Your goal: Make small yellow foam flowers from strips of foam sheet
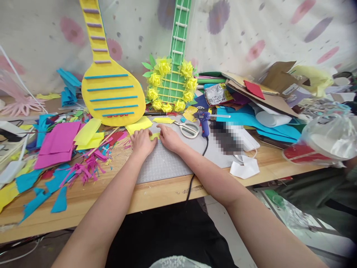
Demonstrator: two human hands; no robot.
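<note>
Both hands (141,142) (170,139) touch yellow paper (155,136) within mat (164,163) edges.

The small flat yellow strip (154,136) looks like matt paper, the flat grey gridded cutting mat (161,162) has a smooth, dull, plastic-like face, and the long pale-brown tabletop (164,191) is grained wood, roughened in a patch along its front edge. The white-looped scissors (182,125) have smooth, plastic-looking grips, as does the blue-purple pistol-shaped glue gun (205,125) its body. The flat magenta rectangular sheets (57,143) look matt and papery, while the clear crumpled bag (325,137) is thin, wrinkled, glossy plastic.
</note>
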